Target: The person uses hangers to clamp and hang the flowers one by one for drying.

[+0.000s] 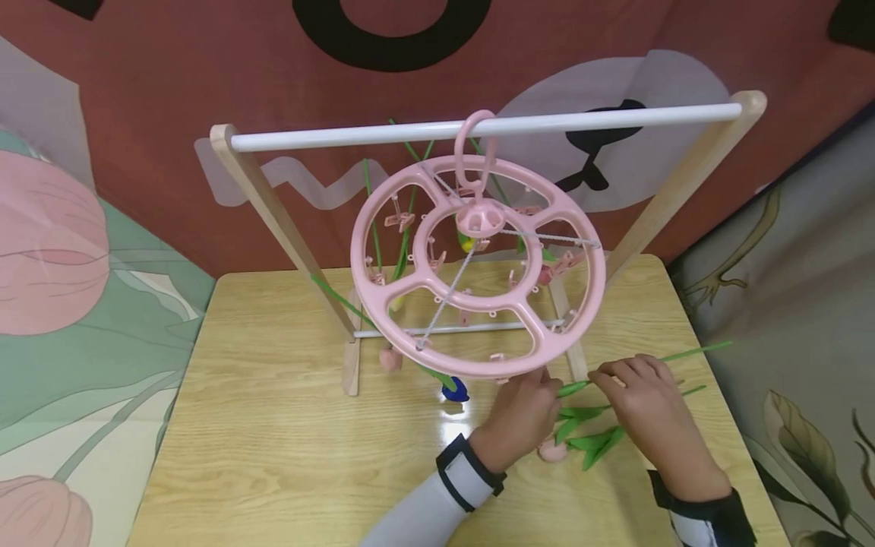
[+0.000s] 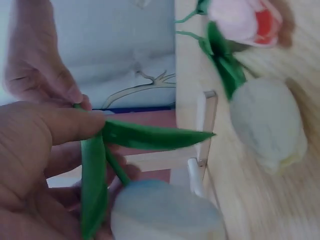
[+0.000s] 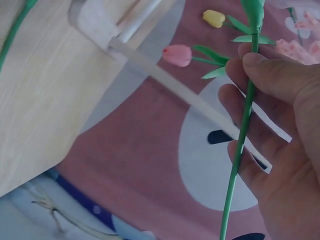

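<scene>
I have my left grip (image 1: 521, 416) and right grip (image 1: 642, 403) pinching a whitish flower (image 2: 165, 210), its green stem (image 3: 244, 117) slim, leaves (image 2: 150, 135) pointed.

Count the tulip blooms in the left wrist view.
3: a pink bloom and a white bloom on the table, plus a pale bloom held by the left hand. More may be hidden.

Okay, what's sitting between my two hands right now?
In the head view, a green leaf of the held tulip spans from your left hand to your right hand; other tulip leaves show just below.
</scene>
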`<state>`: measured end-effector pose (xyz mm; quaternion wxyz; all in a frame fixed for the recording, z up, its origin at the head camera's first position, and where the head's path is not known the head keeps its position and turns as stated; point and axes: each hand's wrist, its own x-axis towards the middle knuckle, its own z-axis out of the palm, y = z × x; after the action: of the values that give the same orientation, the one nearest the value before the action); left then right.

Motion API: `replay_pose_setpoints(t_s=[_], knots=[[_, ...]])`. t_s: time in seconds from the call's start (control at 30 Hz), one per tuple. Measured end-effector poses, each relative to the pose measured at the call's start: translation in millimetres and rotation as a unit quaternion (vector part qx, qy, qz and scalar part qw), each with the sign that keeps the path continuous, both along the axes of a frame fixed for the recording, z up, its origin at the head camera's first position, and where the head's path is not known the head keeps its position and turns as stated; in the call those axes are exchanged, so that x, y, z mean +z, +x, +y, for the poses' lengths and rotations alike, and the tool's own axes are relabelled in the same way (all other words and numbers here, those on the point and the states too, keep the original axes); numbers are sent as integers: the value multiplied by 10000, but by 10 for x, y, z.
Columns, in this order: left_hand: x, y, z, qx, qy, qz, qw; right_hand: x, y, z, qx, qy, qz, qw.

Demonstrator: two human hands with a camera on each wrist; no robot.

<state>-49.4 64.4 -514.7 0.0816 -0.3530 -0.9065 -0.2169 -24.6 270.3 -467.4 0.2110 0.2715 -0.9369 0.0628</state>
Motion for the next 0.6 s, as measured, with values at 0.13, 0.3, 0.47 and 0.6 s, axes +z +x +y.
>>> replay_pose_setpoints(t_s=[0.13, 0.3, 0.47, 0.6], knots=[[24, -2, -38, -68, 129, -10, 9999, 50, 16, -67, 160, -41, 20, 9999], [-15, -14, -107, 147, 160, 425, 9989, 92, 40, -139, 733, -1023, 15, 9920], [-69, -23, -191, 439, 407, 915, 9940, 82, 114, -167, 1530, -2324, -377, 9598], [-74, -24, -245, 544, 772, 880, 9916, 60, 146, -145, 1398, -2218, -1183, 9577]])
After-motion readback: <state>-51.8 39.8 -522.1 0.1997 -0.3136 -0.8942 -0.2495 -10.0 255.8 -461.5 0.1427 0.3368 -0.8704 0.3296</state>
